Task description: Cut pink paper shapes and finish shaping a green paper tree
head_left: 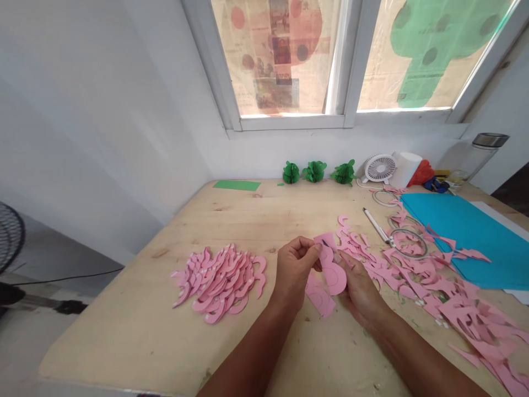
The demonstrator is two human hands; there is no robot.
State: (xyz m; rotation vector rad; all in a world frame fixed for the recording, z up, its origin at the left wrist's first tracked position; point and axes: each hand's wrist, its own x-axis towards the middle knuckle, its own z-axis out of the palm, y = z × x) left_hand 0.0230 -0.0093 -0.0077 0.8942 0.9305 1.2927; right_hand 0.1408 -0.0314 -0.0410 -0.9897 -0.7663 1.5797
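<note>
Between my two hands is a pink paper piece [335, 278] with a wavy cut edge and a drawn curved line. My left hand [294, 267] pinches its upper left side with thumb and fingertips. My right hand [361, 289] is closed at its right edge, the thumb on the paper and the other fingers mostly hidden beneath. A small dark mark shows near the top of the paper; I cannot make out what it is. Just below lies a second pink paper piece [320, 299] with a drawn curve, on the wooden table [165, 342].
Left of my hands is a heap of curved pink cutouts [225, 281]. Pink scraps [446, 295] spread to the right around tape rings [408, 243], a marker [375, 225] and blue sheets [467, 231]. Green paper ornaments [314, 171], a small fan [380, 167] and a glass bottle [479, 157] stand behind.
</note>
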